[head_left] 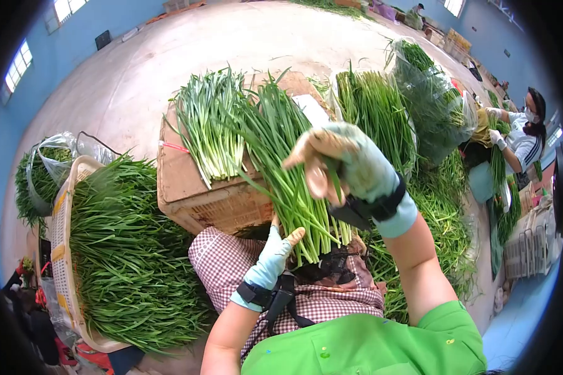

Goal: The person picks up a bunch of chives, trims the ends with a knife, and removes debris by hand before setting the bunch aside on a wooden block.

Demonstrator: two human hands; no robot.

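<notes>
The left hand point(275, 253) clamps the chive bunch point(291, 181) at centre frame. The right hand point(344, 162) pinches one stalk point(336, 178). A hard tug could snap it or loosen the bunch.

1 bunch of green chives point(288, 169) is held upright-slanted over the lap, pale stem ends pointing down, leaf tips fanning up and away over the cardboard box. Stalks are long, thin and flat, gathered tight at the lower end, loose and spread at the top.
</notes>
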